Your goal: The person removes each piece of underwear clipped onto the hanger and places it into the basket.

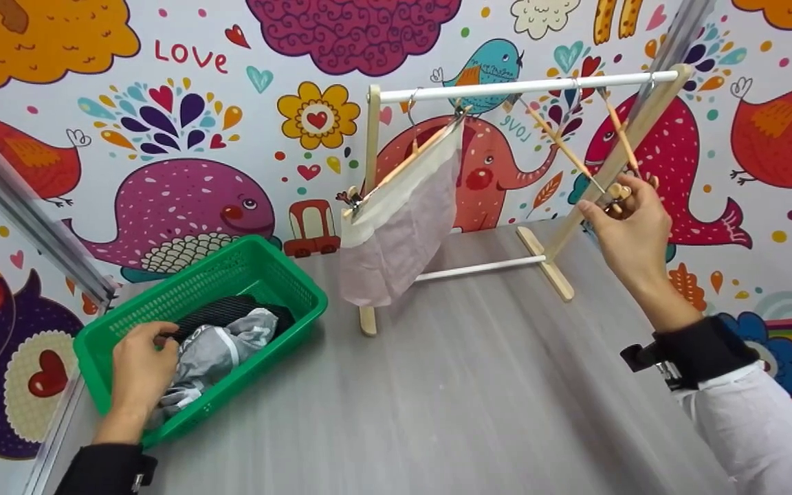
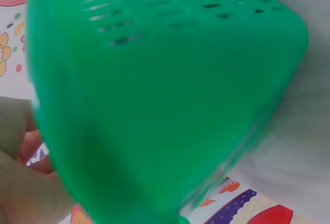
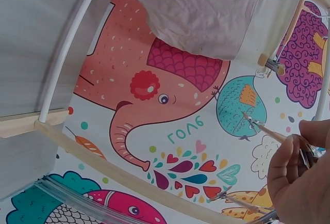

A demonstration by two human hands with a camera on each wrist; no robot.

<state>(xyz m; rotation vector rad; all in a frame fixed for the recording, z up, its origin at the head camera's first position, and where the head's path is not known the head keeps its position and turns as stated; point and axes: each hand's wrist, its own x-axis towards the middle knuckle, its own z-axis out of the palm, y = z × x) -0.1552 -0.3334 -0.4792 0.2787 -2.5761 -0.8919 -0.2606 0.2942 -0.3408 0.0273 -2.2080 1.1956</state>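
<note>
The right hand (image 1: 633,223) grips the clip ends of wooden hangers (image 1: 561,143) hanging at the right of the rack's white rod (image 1: 526,86); the right wrist view shows its curled fingers (image 3: 294,167) around them. Inside the green basket (image 1: 231,385), the left hand (image 1: 141,371) hovers over or touches grey cloth (image 1: 214,354) and black mesh cloth (image 1: 210,315), thumb and fingers bent; whether it pinches any cloth cannot be told. In the left wrist view the basket wall (image 2: 154,105) hides most of that hand.
A pale pink and cream cloth (image 1: 406,227) hangs clipped to a hanger at the rack's left. The rack's wooden feet (image 1: 546,265) stand on the grey table (image 1: 403,412). A patterned wall rises behind, with a metal post (image 1: 31,199) at the left.
</note>
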